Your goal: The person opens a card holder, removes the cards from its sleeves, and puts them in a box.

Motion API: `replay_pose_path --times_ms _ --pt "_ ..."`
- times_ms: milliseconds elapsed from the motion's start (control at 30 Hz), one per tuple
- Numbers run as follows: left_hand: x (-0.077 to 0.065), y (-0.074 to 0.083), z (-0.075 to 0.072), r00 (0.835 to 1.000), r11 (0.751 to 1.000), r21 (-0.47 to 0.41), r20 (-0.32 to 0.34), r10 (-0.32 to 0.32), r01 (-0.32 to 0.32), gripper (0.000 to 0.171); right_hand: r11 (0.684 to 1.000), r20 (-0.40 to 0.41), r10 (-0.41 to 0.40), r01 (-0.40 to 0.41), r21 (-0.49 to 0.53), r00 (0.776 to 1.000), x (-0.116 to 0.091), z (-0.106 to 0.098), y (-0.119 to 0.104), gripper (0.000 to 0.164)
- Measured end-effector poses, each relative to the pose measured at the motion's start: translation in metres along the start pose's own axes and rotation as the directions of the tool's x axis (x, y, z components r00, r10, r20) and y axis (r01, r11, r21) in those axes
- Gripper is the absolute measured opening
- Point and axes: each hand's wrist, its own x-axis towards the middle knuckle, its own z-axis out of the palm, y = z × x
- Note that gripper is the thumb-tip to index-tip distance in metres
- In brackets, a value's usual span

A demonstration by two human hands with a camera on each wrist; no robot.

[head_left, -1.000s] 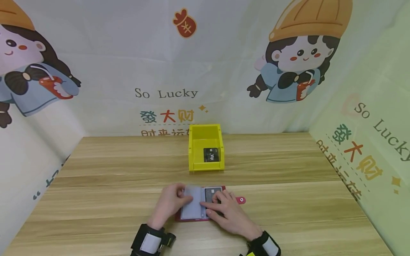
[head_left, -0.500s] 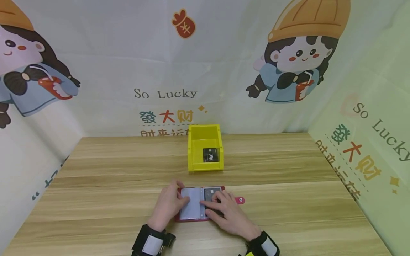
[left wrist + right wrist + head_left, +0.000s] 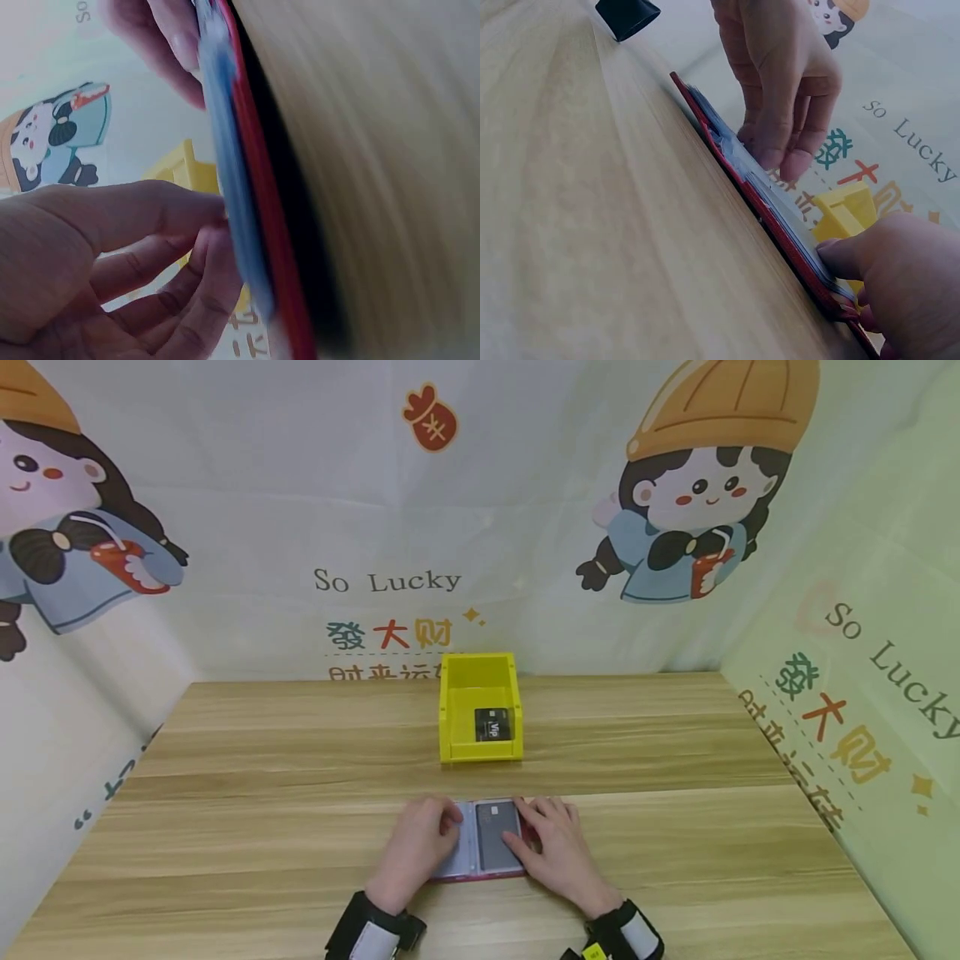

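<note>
A red card holder (image 3: 480, 879) lies spread on the table, clear plastic pages inside. Behind its right-hand page sits a dark grey card (image 3: 495, 839). My left hand (image 3: 420, 843) is over the left-hand page (image 3: 464, 843); its thumb and forefinger tips meet at the clear page (image 3: 229, 142), pinching it. At the other side my right hand (image 3: 558, 852) grips the holder's right edge, thumb (image 3: 844, 255) on the pages and fingers curled beyond the cover. The holder's strap is hidden under the right hand.
A yellow bin (image 3: 480, 752) stands behind the holder, with a black VIP card (image 3: 492, 725) in it. The wooden table (image 3: 262, 760) reaches back to a printed cloth backdrop (image 3: 525, 527). Each wrist wears a black band (image 3: 626, 931).
My right hand has moved from the middle of the card holder to its right edge, uncovering the grey card. My left hand has shifted right, and the holder has slid slightly right.
</note>
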Motion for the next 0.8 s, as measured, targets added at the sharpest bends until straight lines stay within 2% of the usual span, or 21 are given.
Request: replay_pose_path --times_ms 100,300,633,800 --pt "0.002 0.004 0.003 0.999 0.998 -0.059 0.043 0.004 -0.002 0.008 1.0 0.014 -0.002 0.002 0.003 1.0 0.0 -0.001 0.001 0.05" --pt "0.007 0.009 0.009 0.988 0.989 -0.096 0.119 -0.1 0.111 0.024 1.0 0.041 0.01 -0.011 0.014 0.999 0.0 -0.001 0.001 0.052" --pt "0.011 0.009 0.018 0.982 0.986 -0.067 0.122 -0.146 0.155 0.031 0.998 0.064 0.028 -0.031 0.047 0.998 0.0 -0.003 0.0 0.062" --pt "0.011 0.01 0.018 0.982 0.985 -0.077 0.125 -0.142 0.152 0.03 0.999 0.086 0.024 -0.028 0.04 0.996 0.001 -0.006 0.001 0.067"
